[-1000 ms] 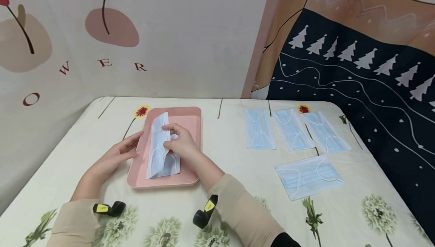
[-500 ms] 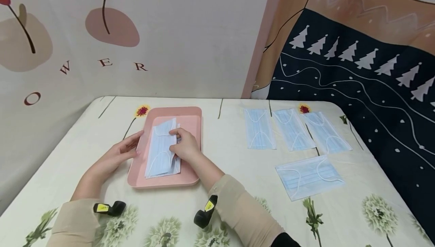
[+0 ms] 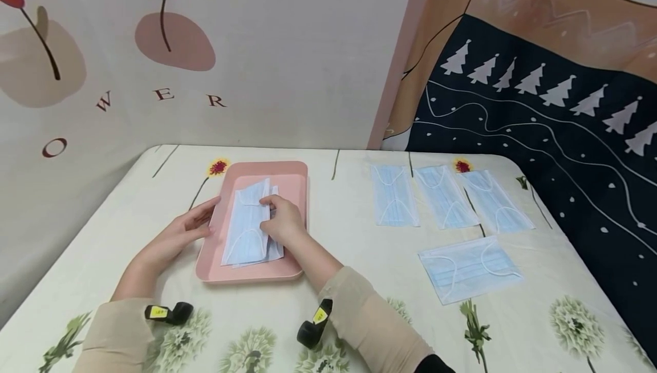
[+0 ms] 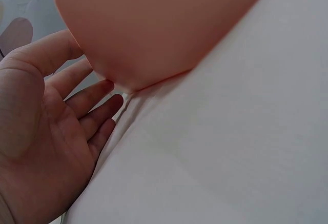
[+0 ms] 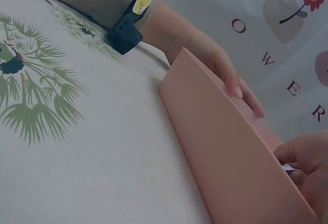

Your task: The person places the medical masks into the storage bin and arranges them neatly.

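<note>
A pink rectangular tray (image 3: 293,176) stands at the left of the table. Inside it, a light blue face mask (image 3: 245,227) lies lengthwise, overlapping another mask (image 3: 276,251) whose right side shows from beneath. My right hand (image 3: 284,222) pinches the upper mask at its right edge, thumb and fingers over the tray. In the right wrist view that grip is mostly hidden behind the tray wall (image 5: 225,142). My left hand (image 3: 177,239) rests against the tray's left rim with relaxed fingers. The left wrist view shows those fingers (image 4: 92,98) spread along the tray's outer side.
Right of the tray, three masks (image 3: 395,196) lie side by side near the back edge. Another mask (image 3: 469,270) lies crosswise in front of them. A flower-print cloth (image 3: 349,253) covers the table, with a printed curtain (image 3: 308,65) behind.
My right hand has lowered the raised, bent mask flatter into the tray and moved slightly right. More of the mask beneath shows at the right. My left hand keeps its place on the rim.
</note>
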### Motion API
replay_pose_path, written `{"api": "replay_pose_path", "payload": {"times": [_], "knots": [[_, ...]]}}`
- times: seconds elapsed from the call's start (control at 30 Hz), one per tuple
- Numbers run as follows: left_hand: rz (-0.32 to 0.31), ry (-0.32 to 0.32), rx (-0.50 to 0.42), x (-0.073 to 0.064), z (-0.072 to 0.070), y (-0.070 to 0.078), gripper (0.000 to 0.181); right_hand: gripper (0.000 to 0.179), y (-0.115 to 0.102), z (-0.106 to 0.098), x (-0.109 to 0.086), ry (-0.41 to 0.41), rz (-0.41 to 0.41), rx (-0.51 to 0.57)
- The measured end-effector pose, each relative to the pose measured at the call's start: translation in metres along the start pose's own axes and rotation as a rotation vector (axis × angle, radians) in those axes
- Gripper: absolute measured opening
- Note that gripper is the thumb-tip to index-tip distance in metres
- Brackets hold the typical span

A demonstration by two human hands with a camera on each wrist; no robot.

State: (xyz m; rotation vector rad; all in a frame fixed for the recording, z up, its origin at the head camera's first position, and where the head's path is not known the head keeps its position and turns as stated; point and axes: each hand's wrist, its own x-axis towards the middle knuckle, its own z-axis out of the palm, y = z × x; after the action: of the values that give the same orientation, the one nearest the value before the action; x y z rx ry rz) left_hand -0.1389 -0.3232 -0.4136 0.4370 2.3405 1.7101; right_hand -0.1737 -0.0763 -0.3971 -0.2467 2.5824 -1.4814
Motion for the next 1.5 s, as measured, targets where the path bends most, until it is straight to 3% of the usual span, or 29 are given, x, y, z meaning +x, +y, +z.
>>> {"api": "replay_pose_path", "payload": {"times": [0.27,0.53,1.2,1.5], "knots": [[-0.023,0.003,0.007,0.0,0.0,-0.001,0.065,0.057,-0.003,-0.008,-0.001,-0.036,-0.032,-0.081],[-0.042,0.004,0.023,0.0,0.0,-0.001,0.066,0.058,-0.005,-0.01,-0.004,-0.061,-0.045,-0.253],[-0.033,0.001,0.019,0.0,0.001,0.003,0.066,0.056,-0.002,-0.011,-0.003,-0.072,-0.048,-0.252],[-0.05,0.006,0.028,0.001,0.002,0.004,0.067,0.052,-0.003,-0.01,-0.004,-0.045,-0.071,-0.378]]}}
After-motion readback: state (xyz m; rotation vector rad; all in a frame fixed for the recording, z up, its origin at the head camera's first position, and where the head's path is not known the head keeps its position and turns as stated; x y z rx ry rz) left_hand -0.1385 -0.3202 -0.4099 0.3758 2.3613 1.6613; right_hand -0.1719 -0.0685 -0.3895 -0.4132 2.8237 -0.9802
